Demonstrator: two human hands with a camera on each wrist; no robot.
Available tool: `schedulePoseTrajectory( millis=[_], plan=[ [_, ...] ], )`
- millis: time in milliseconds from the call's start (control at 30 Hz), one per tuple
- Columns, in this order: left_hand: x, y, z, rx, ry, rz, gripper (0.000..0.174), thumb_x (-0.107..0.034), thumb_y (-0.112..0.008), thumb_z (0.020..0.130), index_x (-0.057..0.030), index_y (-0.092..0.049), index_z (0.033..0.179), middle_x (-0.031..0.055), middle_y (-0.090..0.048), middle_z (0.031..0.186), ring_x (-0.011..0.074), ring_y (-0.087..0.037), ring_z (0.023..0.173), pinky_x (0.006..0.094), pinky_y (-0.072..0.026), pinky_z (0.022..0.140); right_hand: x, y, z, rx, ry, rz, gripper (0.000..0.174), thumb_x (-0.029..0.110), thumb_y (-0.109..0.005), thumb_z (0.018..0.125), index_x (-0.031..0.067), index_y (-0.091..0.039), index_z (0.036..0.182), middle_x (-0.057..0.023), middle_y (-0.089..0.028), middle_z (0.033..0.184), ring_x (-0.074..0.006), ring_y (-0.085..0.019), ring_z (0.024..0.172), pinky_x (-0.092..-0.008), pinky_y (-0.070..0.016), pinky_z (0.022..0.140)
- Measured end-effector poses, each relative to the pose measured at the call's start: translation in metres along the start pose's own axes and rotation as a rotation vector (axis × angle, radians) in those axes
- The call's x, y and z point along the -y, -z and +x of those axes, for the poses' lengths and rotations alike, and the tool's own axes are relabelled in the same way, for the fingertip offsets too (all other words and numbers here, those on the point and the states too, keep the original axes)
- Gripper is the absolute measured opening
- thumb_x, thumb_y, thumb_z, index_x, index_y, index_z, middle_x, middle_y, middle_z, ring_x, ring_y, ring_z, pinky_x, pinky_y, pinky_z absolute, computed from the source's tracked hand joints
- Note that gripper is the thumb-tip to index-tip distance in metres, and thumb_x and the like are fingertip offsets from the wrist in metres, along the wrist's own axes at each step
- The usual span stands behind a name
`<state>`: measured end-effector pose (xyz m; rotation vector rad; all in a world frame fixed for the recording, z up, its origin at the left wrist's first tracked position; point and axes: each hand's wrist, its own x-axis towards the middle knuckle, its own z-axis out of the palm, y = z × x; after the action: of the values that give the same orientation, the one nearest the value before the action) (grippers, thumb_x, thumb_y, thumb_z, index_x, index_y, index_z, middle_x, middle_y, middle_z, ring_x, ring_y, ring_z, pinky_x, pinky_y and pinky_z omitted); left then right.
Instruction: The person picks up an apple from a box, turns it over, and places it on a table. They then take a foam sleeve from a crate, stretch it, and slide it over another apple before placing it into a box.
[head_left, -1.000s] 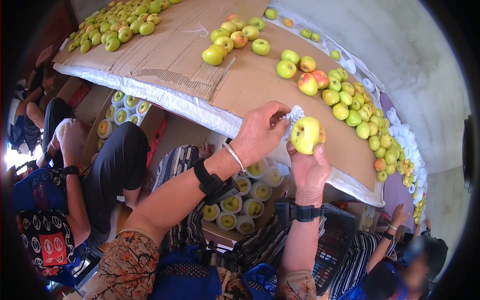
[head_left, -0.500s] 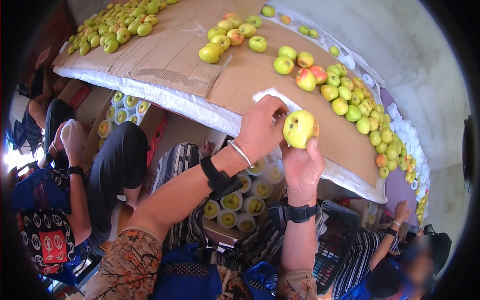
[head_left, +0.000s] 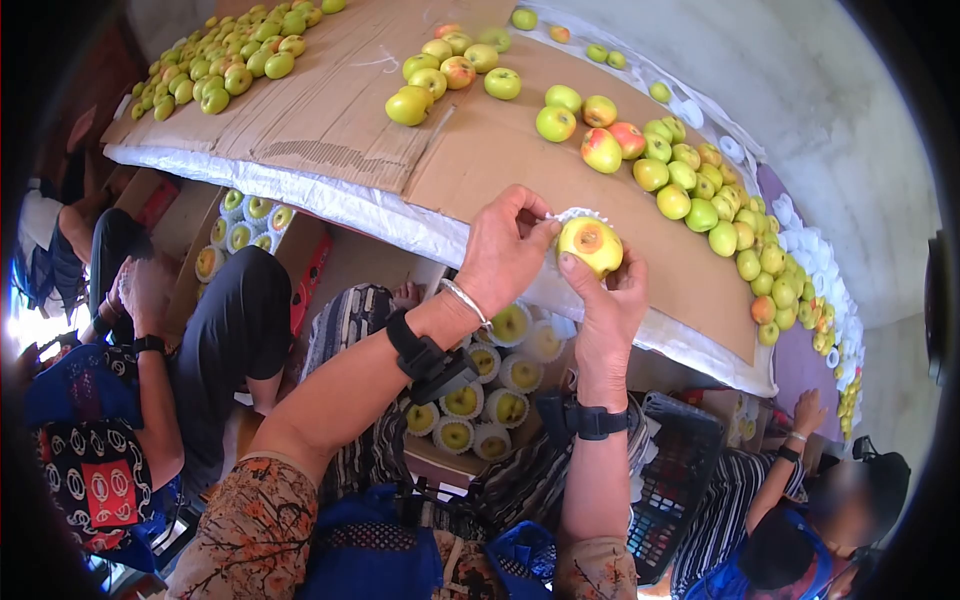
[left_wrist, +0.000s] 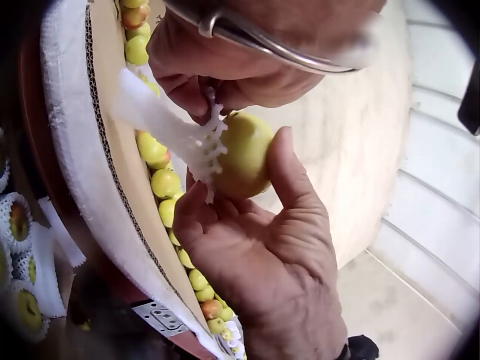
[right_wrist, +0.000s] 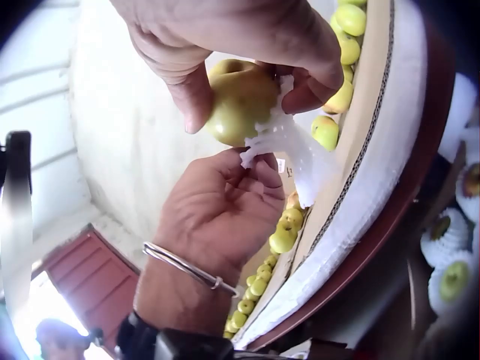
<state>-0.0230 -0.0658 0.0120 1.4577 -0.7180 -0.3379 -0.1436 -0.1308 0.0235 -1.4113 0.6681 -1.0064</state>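
My right hand (head_left: 608, 308) holds a yellow-green apple (head_left: 592, 246) over the near edge of the cardboard-covered table, its brownish hollow facing the head camera. My left hand (head_left: 500, 250), with a silver bangle at the wrist, pinches the edge of a white foam net sleeve (head_left: 580, 213) beside the apple. In the left wrist view the net's lattice rim (left_wrist: 214, 146) lies against one side of the apple (left_wrist: 246, 156), and the rest of the sleeve trails away from it. From the right wrist, the sleeve (right_wrist: 296, 154) hangs between both hands.
Loose apples (head_left: 700, 190) line the right of the cardboard (head_left: 510, 165); another heap (head_left: 225, 55) lies far left. Below the table edge, a box holds sleeved apples (head_left: 462, 400). A black crate (head_left: 680, 470) stands by my right forearm. People sit on both sides.
Both hands have shifted slightly left. The apple has turned so its hollow faces the head camera, and the net sleeve's rim now shows along its far side.
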Motion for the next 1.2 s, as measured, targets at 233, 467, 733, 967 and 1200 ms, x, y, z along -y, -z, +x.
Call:
schedulePoseTrajectory(
  millis=[233, 467, 733, 967, 1200],
  plan=[
    [0.002, 0.001, 0.000, 0.081, 0.028, -0.072, 0.013, -0.003, -0.064, 0.088, 0.0038, -0.062, 0.099, 0.0050, -0.065, 0.082, 0.0070, -0.059, 0.073, 0.0228, -0.0502, 0.065, 0.000, 0.001, 0.002, -0.020, 0.031, -0.186, 0.066, 0.011, -0.086, 0.069, -0.0038, -0.048, 0.121, -0.0146, -0.057, 0.115, -0.0218, -0.055, 0.108, -0.0347, -0.0447, 0.096],
    [0.006, 0.000, -0.001, 0.111, 0.168, -0.287, 0.012, -0.003, -0.064, 0.089, 0.0044, -0.059, 0.096, 0.0050, -0.064, 0.081, 0.0068, -0.059, 0.069, 0.0217, -0.0500, 0.061, -0.002, -0.004, 0.000, -0.035, 0.148, -0.405, 0.075, 0.009, -0.085, 0.069, -0.0030, -0.043, 0.129, -0.0163, -0.054, 0.120, -0.0232, -0.053, 0.112, -0.0351, -0.0433, 0.099],
    [-0.007, 0.006, -0.009, 0.114, 0.008, 0.102, 0.015, -0.007, -0.067, 0.086, 0.0025, -0.058, 0.093, 0.0054, -0.062, 0.077, 0.0091, -0.060, 0.073, 0.0255, -0.0514, 0.064, -0.006, -0.002, 0.003, 0.011, 0.289, -0.558, 0.091, 0.005, -0.084, 0.067, -0.0012, -0.032, 0.141, -0.0170, -0.053, 0.121, -0.0291, -0.053, 0.113, -0.0387, -0.0432, 0.099],
    [0.001, 0.005, -0.008, 0.035, -0.164, 0.194, 0.013, -0.006, -0.067, 0.083, 0.0004, -0.060, 0.091, 0.0071, -0.062, 0.085, 0.0136, -0.060, 0.077, 0.0268, -0.0515, 0.075, 0.004, -0.008, 0.000, 0.042, 0.348, -0.719, 0.099, 0.002, -0.081, 0.067, -0.0004, -0.024, 0.148, -0.0190, -0.055, 0.122, -0.0345, -0.052, 0.114, -0.0428, -0.0420, 0.099],
    [-0.004, 0.007, -0.006, 0.129, 0.033, 0.028, 0.036, -0.022, -0.081, 0.071, -0.0016, -0.061, 0.093, 0.0105, -0.060, 0.077, 0.0225, -0.063, 0.074, 0.0355, -0.0517, 0.070, 0.004, -0.007, 0.000, 0.066, 0.488, -0.867, 0.097, -0.003, -0.077, 0.068, -0.0002, -0.023, 0.148, -0.0157, -0.057, 0.122, -0.0368, -0.052, 0.111, -0.0447, -0.0421, 0.097]
  ],
)
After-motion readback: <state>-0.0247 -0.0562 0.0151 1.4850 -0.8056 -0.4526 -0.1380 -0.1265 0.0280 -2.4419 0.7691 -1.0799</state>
